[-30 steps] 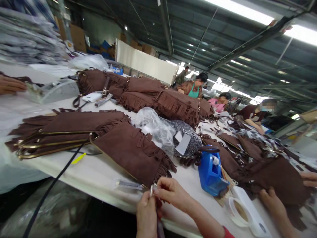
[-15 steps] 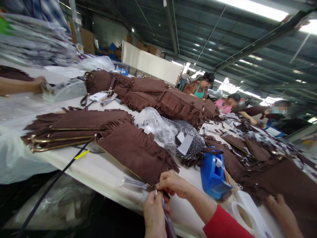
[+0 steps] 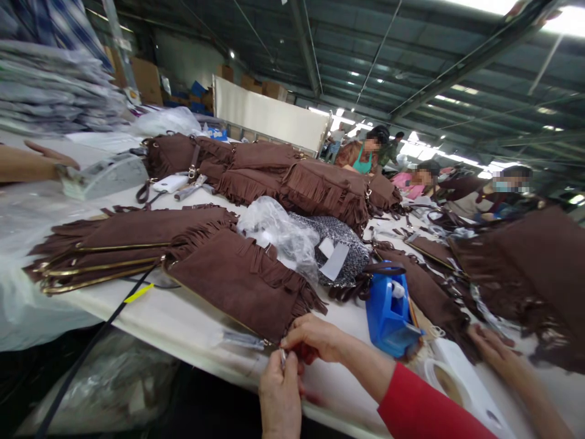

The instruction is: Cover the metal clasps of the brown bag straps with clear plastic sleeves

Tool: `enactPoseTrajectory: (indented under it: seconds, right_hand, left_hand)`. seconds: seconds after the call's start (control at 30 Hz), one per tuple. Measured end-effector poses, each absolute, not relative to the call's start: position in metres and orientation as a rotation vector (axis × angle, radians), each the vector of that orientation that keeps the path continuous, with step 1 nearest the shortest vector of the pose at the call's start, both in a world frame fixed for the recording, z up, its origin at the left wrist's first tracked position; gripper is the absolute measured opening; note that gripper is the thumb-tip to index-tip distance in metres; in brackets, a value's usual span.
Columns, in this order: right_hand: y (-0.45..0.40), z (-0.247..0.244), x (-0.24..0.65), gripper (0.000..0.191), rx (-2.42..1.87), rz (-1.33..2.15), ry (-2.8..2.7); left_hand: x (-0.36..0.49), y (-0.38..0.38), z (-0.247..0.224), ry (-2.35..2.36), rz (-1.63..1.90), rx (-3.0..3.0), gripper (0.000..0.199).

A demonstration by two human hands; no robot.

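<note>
A brown fringed bag (image 3: 233, 274) with a gold-coloured zip along its edge lies at the table's front. Just below its near corner, my two hands meet over the table edge. My left hand (image 3: 280, 390) is closed, thumb against fingers, on a small silvery metal piece (image 3: 283, 358). Coming in from the right in a red sleeve, my right hand (image 3: 315, 337) has its fingers pinched beside that corner; what is in them is hidden. A narrow plastic-wrapped piece (image 3: 242, 339) lies beside the bag's zip edge.
More fringed bags (image 3: 114, 238) are stacked at left, with a long pile (image 3: 260, 167) behind. A blue tape dispenser (image 3: 388, 311) and tape roll (image 3: 441, 381) stand at right. A co-worker's hand (image 3: 498, 360) is near them; another person's hand (image 3: 50, 155) is at left.
My hands stay together by the bag's corner; the dark strip hanging under my left hand no longer shows. At right, the co-worker's large brown bag has been raised away from the hand.
</note>
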State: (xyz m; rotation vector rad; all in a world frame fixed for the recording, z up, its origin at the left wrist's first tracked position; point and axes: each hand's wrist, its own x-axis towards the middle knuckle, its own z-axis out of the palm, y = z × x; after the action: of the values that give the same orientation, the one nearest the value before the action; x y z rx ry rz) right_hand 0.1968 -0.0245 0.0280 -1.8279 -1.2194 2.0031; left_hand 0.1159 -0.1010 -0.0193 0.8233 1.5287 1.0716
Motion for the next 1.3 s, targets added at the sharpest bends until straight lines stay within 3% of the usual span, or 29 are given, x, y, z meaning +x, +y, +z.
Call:
enactPoseTrajectory:
  seconds: [0.3,0.7,1.0,1.3]
  right_hand:
    - [-0.031,0.025,0.186,0.017,-1.922,1.893,-1.027]
    - [-0.030,0.013,0.189,0.012,-1.865,2.000,-0.912]
    - [-0.036,0.017,0.192,0.008,-1.749,2.072,-0.873]
    - [-0.022,0.023,0.183,0.011,-1.804,2.050,-1.023]
  left_hand:
    - [0.109,-0.104,-0.016,1.538,0.992,0.902,0.029]
    - [0.092,-0.108,-0.015,1.459,1.001,0.974,0.029]
    - [0.055,-0.076,0.001,1.281,0.903,0.208,0.041]
    - [0.043,-0.056,0.003,1.518,1.086,0.596,0.040]
